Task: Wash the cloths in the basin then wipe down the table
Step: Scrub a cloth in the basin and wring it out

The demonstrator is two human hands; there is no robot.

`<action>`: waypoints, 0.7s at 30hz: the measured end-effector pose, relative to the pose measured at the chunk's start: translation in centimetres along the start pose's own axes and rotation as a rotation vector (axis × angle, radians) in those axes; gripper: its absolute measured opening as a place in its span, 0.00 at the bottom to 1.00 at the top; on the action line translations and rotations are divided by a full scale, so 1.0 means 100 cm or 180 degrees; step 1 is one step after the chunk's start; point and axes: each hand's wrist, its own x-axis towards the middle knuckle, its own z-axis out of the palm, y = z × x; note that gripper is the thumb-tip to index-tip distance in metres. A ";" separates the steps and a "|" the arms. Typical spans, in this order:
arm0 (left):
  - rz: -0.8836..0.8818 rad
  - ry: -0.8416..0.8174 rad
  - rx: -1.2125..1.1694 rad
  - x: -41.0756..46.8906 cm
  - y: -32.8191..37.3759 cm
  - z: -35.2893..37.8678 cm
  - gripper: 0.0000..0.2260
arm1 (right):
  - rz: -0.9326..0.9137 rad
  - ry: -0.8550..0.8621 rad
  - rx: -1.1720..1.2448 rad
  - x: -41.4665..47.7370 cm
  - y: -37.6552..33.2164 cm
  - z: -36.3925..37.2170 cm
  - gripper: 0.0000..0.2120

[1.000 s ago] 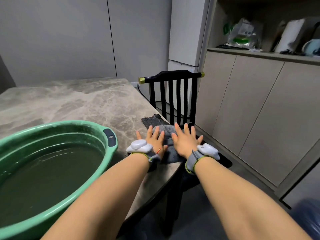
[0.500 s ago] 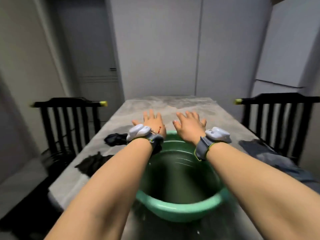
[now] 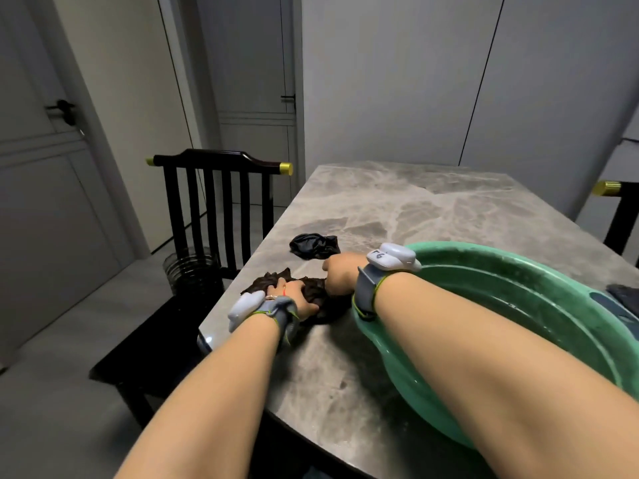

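Observation:
A dark brown cloth (image 3: 313,292) lies crumpled on the grey marble table (image 3: 397,209), near its left edge. My left hand (image 3: 294,299) grips its near side. My right hand (image 3: 340,274) grips its right side, fingers curled into the fabric. A second, black cloth (image 3: 313,246) lies bunched just beyond, untouched. The green basin (image 3: 518,267) holding water sits to the right of both hands, and my right forearm crosses its rim. A grey cloth (image 3: 622,293) peeks out past the basin's right side.
A black slatted chair (image 3: 218,209) stands at the table's left side with a dark wire bin (image 3: 192,273) beside it. Another chair (image 3: 619,216) shows at the right edge. Doors and walls lie behind.
My view swung left from the grey cloth at the right side, over the basin, to the table's left side. Both hands moved from hovering open over the basin down onto the brown cloth and gripped it.

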 end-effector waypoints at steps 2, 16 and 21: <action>-0.0133 0.0190 0.0042 -0.001 0.004 0.006 0.18 | -0.0022 -0.0078 0.0019 0.003 0.002 0.004 0.09; -0.0045 0.1170 -0.4155 -0.026 0.064 -0.119 0.11 | -0.0317 0.1432 0.2875 0.007 0.028 -0.022 0.27; 0.0550 0.0434 -0.3902 -0.051 0.128 -0.112 0.13 | 0.0213 0.1030 0.3982 -0.032 0.078 -0.042 0.12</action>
